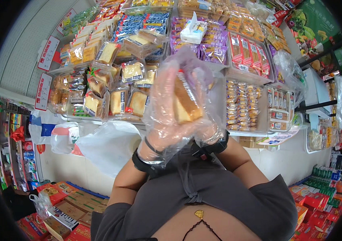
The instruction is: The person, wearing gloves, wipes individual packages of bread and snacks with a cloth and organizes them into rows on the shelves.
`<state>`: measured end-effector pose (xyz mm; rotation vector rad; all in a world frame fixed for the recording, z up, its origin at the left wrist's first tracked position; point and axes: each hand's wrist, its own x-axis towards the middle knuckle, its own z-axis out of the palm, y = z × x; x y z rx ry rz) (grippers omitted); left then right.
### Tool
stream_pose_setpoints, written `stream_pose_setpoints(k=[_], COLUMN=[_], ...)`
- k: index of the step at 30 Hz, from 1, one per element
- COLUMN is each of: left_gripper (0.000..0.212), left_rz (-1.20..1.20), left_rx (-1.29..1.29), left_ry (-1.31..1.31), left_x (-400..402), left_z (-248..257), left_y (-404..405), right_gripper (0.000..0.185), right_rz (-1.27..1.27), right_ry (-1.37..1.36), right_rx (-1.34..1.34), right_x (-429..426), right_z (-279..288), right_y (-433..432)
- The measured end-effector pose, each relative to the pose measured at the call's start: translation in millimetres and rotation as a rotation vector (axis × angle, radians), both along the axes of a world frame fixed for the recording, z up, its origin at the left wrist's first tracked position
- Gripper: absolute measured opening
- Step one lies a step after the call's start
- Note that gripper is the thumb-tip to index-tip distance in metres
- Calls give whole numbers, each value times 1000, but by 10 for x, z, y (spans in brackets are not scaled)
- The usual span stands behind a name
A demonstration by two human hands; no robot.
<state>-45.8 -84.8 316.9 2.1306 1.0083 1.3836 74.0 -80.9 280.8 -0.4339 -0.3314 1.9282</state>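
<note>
A wrapped piece of toast bread (187,104) is held up in front of me, between my two hands, over the front edge of the display. Clear plastic, like a disposable glove or bag, covers both hands. My left hand (163,120) lies along the bread's left side and under its lower end. At its right side is my right hand (205,120), partly hidden by the plastic. Behind and to the left, more wrapped toast pieces (132,71) lie loosely heaped in a clear bin. Purple-wrapped snacks (213,45) sit beyond my fingers, with a white packet (193,31) on them.
Bins of small wrapped rolls (241,105) and red-wrapped bars (248,54) stand at the right. Price signs (43,91) edge the display's left side. White plastic bags (110,144) hang at its front. Cardboard boxes (71,208) are stacked at lower left, red boxes (312,208) at lower right.
</note>
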Motion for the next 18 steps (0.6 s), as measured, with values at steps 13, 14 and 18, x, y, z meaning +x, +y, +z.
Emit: stream_pose_setpoints(k=[13,14,18], left_gripper=[114,118,123], left_rz=[480,489,198], left_rx=[325,361,110], left_ry=[170,121,-212], left_x=[706,832,1402], left_z=[-160,-235,-349], left_y=[101,71,-185], right_gripper=[46,45,57], right_rz=[54,49,-71], right_ry=[-405,-470,-1264], right_rx=[-5,28,990], right_x=[1000,1115,1953], right_z=[451,505,192], right_y=[-278,-296,-307])
